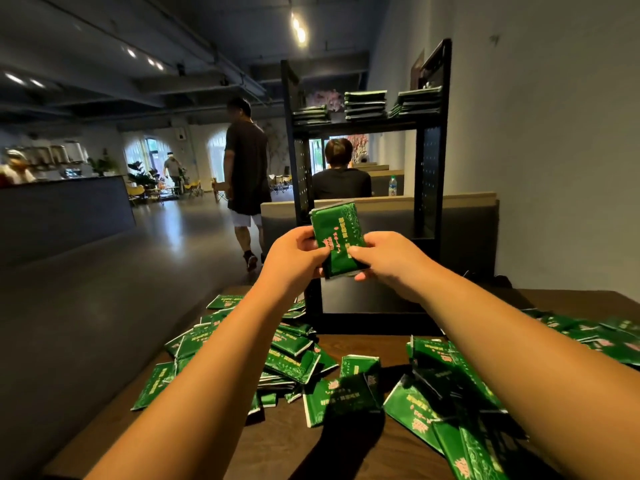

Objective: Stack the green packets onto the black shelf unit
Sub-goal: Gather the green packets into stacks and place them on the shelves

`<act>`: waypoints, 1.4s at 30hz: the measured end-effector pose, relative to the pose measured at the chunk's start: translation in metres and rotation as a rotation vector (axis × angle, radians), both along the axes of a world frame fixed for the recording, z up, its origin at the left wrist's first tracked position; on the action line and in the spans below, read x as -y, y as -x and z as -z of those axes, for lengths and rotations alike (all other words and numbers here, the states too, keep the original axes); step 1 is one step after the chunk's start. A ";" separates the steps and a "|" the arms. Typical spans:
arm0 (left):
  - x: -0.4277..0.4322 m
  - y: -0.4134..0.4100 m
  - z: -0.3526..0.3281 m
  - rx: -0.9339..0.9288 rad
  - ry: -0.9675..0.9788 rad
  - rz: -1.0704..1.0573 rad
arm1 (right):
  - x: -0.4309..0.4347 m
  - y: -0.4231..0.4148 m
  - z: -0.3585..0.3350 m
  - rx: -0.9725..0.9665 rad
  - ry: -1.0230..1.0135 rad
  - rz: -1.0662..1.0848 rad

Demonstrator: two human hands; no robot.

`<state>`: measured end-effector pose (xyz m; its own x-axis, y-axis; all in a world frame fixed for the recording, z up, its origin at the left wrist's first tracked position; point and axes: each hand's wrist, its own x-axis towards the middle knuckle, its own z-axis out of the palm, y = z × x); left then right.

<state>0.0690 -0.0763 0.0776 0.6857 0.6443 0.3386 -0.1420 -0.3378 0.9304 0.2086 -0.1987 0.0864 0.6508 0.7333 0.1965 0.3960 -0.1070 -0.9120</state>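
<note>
Both my hands hold a small bunch of green packets (337, 233) upright in front of the black shelf unit (429, 161). My left hand (294, 254) grips the bunch's left edge and my right hand (384, 254) pinches its lower right side. Three stacks of green packets (365, 105) lie on the unit's upper shelf. Several loose green packets (294, 358) are scattered over the dark wooden table (311, 445) below my arms, on both sides of the shelf's base.
The shelf unit stands at the table's far edge, next to a white wall (554, 133) on the right. A seated person (341, 174) is behind the shelf, and another person (244, 174) walks away on the floor to the left. A counter (62, 206) stands far left.
</note>
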 end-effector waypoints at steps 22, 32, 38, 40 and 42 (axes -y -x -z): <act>-0.066 -0.033 -0.177 0.247 -1.175 -0.522 | -0.047 -0.025 -0.224 0.898 -0.090 0.266; -0.110 -0.071 -0.232 0.088 -1.415 -0.835 | -0.109 -0.065 -0.277 1.053 -0.008 0.407; -0.120 -0.075 -0.234 -0.215 -1.546 -0.878 | -0.135 -0.078 -0.277 1.082 0.140 0.360; -0.119 -0.077 -0.233 -0.274 -1.548 -0.889 | -0.139 -0.077 -0.276 1.118 0.225 0.326; -0.119 -0.078 -0.233 -0.279 -1.497 -0.875 | -0.139 -0.076 -0.277 1.141 0.288 0.281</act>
